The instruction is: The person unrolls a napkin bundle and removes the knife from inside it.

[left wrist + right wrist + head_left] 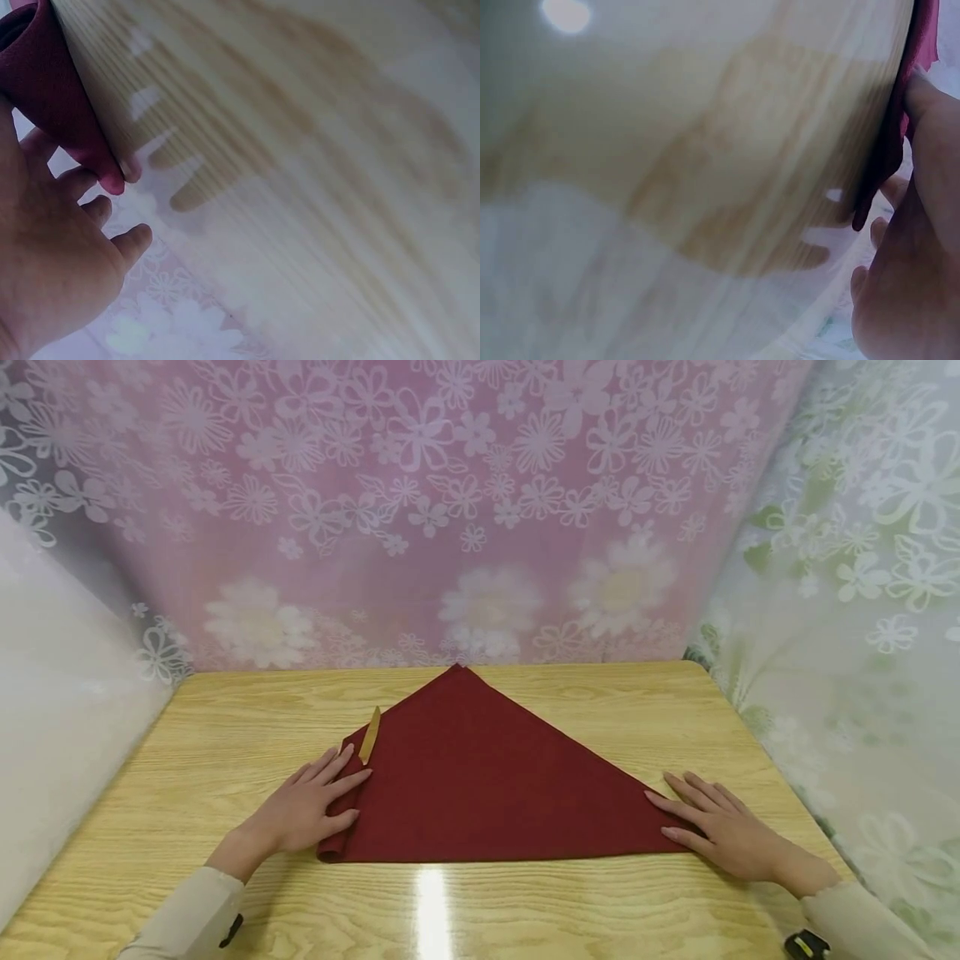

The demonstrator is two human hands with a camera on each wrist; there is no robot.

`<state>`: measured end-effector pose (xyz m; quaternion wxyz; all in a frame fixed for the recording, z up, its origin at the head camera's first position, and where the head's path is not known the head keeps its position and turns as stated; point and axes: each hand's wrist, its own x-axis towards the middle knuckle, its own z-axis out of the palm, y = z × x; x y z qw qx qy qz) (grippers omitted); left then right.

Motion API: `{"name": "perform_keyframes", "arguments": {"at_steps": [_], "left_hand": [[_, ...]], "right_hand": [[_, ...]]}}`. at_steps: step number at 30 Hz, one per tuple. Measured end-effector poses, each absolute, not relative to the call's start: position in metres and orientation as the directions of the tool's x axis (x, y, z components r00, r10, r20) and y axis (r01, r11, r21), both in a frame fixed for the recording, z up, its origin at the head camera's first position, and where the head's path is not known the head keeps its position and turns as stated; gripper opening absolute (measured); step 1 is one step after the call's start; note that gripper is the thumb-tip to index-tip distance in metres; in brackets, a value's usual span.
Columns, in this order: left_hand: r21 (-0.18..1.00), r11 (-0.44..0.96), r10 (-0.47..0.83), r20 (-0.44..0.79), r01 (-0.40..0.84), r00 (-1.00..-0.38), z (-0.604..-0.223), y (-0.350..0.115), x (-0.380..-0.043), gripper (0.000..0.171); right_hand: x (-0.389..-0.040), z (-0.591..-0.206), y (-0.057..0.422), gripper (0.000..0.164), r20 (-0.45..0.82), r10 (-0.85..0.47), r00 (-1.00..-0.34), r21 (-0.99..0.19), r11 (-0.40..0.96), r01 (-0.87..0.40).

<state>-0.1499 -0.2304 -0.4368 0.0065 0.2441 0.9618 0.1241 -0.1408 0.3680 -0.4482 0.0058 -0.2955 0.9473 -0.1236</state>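
Note:
A dark red cloth (480, 777) lies folded in a large triangle, its peak toward the back of the table and its long straight edge toward me. Its left side is turned over into a rolled fold (330, 852) whose end shows as a loop at the front. My left hand (307, 806) rests on this fold with fingers spread. A slim yellowish sliver (370, 737) shows just beyond those fingertips. On the cloth's right corner lies my right hand (723, 831), fingers extended and thumb near the front edge. In the left wrist view, the cloth's rolled end (52, 82) stands above the tabletop.
The wood-grain table (570, 910) reaches to a pink flowered curtain (480, 510) at the back. A pale flowered curtain (862, 693) hangs along the right, with white sheeting (67, 718) on the left. Light glares off the table's front middle.

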Motion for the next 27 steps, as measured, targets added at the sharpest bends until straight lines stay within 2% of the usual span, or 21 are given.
{"name": "perform_keyframes", "arguments": {"at_steps": [27], "left_hand": [[0.280, 0.856, 0.446, 0.026, 0.435, -0.895, -0.436, -0.255, -0.143, 0.048]], "right_hand": [[-0.152, -0.448, 0.370, 0.050, 0.058, -0.576, -0.815, -0.262, 0.779, -0.569]]}}
